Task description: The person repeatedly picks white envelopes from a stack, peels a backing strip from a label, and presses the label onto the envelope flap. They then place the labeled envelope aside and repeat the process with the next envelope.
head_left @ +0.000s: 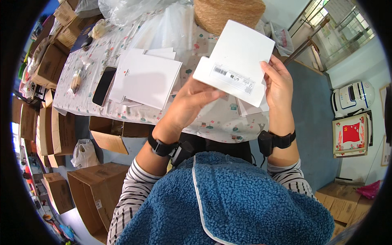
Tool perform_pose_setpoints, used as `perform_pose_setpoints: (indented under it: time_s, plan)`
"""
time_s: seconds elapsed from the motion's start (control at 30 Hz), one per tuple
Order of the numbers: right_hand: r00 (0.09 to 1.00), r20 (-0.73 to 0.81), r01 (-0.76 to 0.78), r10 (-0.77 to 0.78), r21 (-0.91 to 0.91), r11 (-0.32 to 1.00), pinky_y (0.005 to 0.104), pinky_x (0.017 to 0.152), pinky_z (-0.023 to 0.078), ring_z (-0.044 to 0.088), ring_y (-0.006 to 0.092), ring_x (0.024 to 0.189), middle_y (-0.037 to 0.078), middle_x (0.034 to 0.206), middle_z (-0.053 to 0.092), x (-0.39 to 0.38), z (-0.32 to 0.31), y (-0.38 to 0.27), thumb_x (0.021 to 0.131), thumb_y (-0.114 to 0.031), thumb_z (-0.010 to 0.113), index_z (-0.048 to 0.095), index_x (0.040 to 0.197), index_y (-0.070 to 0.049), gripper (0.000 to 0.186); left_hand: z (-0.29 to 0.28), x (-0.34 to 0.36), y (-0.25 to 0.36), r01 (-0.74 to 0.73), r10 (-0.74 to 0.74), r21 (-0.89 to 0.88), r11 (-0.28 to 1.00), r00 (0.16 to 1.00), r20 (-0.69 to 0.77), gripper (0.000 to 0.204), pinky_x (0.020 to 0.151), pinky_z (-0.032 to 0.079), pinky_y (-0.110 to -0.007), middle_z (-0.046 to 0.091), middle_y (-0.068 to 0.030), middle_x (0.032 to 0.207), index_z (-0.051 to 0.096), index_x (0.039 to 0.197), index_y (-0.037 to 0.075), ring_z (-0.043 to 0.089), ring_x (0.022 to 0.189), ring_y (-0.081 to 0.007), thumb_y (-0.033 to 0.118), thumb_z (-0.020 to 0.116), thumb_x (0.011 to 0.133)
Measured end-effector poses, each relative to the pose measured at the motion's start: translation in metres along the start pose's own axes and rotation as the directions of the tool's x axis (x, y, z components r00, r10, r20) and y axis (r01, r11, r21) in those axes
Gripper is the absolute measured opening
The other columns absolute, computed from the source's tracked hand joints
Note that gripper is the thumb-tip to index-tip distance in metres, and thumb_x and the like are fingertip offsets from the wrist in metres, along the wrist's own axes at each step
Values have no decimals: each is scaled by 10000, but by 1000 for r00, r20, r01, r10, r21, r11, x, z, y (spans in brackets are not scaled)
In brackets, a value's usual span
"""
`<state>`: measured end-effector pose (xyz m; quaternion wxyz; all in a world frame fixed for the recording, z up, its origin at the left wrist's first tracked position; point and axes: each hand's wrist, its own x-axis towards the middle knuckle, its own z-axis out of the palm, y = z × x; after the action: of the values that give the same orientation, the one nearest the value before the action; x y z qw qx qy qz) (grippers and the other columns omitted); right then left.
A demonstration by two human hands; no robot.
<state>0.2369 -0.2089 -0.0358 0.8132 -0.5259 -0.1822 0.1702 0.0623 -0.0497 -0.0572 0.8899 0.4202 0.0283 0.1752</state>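
Note:
A thin white packet [241, 57], like a flat card box, is raised above the table, its barcode label facing up. My right hand [278, 81] is closed on its right edge, thumb in front and fingers partly behind. At the lower left edge, my left hand [188, 102] closes around the packet, its thumb along the edge; the other fingers are hidden underneath. A narrower white part juts out at the packet's left side. Left of my hands lies a stack of flat white packets [147, 79]. More white pieces [249, 108] lie partly hidden beneath the raised one.
A black phone [104, 86] lies left of the stack on the patterned tablecloth [208, 124]. Clear plastic bags [163, 30] and a large roll of tan twine [228, 14] sit at the back. Cardboard boxes [96, 192] stand on the floor at left.

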Motion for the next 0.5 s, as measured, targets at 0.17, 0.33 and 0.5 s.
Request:
perform_pose_setpoints:
  time_s: [0.17, 0.33, 0.5]
  plan:
    - [998, 38, 61, -54, -211, 976, 294, 838, 529, 655, 171, 951, 119, 1106, 677, 4, 2, 15, 1005, -128, 580, 587, 1305, 71, 359, -11, 8, -12, 173, -175, -58, 983, 984, -34, 345, 1046, 523, -388, 598, -143, 1346, 504, 1369, -12, 630, 1184, -243, 68, 508, 1033]
    - [965, 28, 253, -261, -370, 894, 287, 786, 527, 648, 152, 860, 84, 996, 684, 2, -5, 1, 1089, -249, 443, 611, 1304, 52, 407, -17, 17, -23, 58, -68, -91, 994, 992, -108, 335, 1077, 493, -420, 594, -132, 1359, 483, 1372, -6, 600, 1230, -241, 115, 467, 1060]
    - [912, 375, 261, -168, -213, 941, 267, 729, 508, 586, 112, 777, 45, 911, 647, -22, 10, 0, 1087, -282, 456, 648, 1264, 50, 422, -23, 24, -25, 16, -36, -183, 983, 994, -103, 329, 1116, 453, -453, 605, -124, 1352, 509, 1360, -4, 597, 1233, -245, 134, 441, 1069]
